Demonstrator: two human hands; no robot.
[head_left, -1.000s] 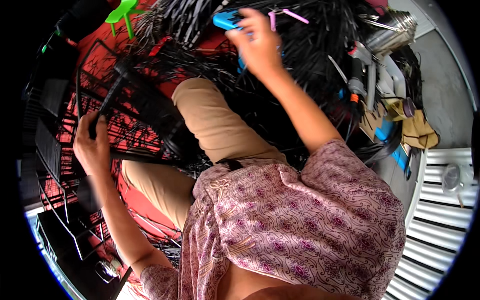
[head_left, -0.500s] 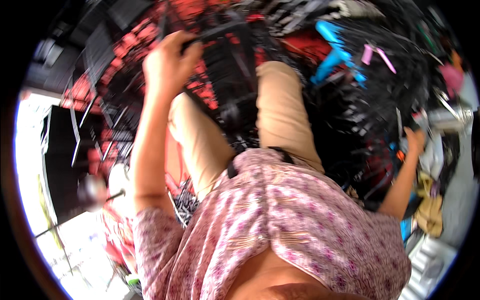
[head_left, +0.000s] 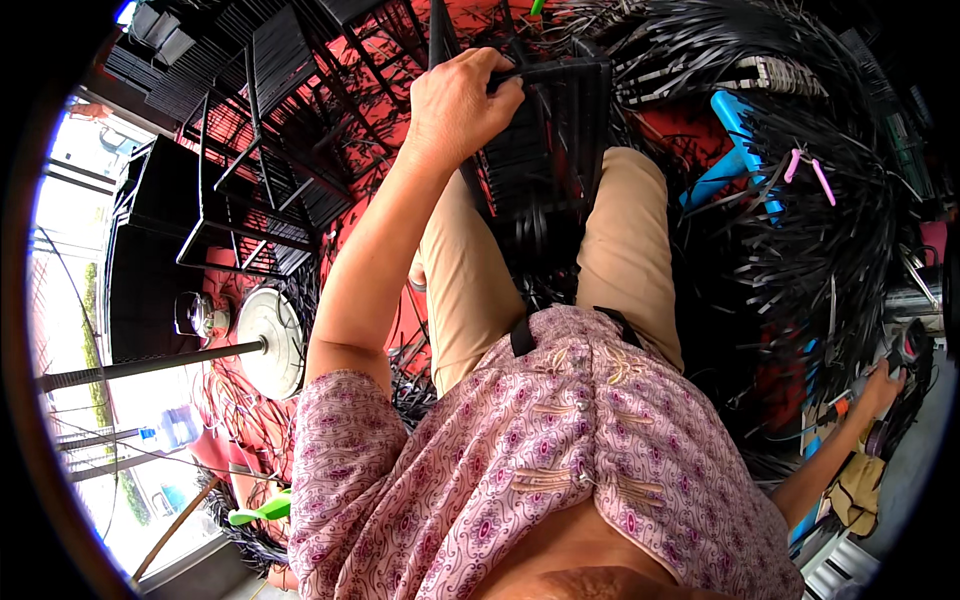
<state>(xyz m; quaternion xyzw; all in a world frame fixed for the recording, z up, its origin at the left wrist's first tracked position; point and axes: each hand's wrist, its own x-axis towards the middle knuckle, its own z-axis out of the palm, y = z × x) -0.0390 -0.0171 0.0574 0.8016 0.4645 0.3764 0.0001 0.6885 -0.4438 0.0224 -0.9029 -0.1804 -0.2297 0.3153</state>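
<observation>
Between my knees stands a black frame (head_left: pixel 560 75) with dark woven sides. My left hand (head_left: pixel 465 105) is closed over its upper bar, thumb and fingers bent round the edge. Far out to the right, my right hand (head_left: pixel 880 390) has its fingers drawn together beside a dark tool-like thing (head_left: pixel 908 345); what the fingers hold is too small to make out. Right of the frame lies a big heap of loose black strips (head_left: pixel 820 240), with a pair of pink handles (head_left: pixel 810 178) on top and a blue plastic piece (head_left: pixel 732 120) partly buried.
Several black woven frames (head_left: pixel 285 90) stand at the far left on the red floor covering (head_left: pixel 340 235), which is strewn with strips. A round pale base with a dark pole (head_left: pixel 270 340) lies at the left. Near my right forearm is a tan pouch (head_left: pixel 857 490).
The view has shifted and become sharper; my left hand and the frame now appear farther right. My right hand shows lower and farther right. The left hand stays on the frame.
</observation>
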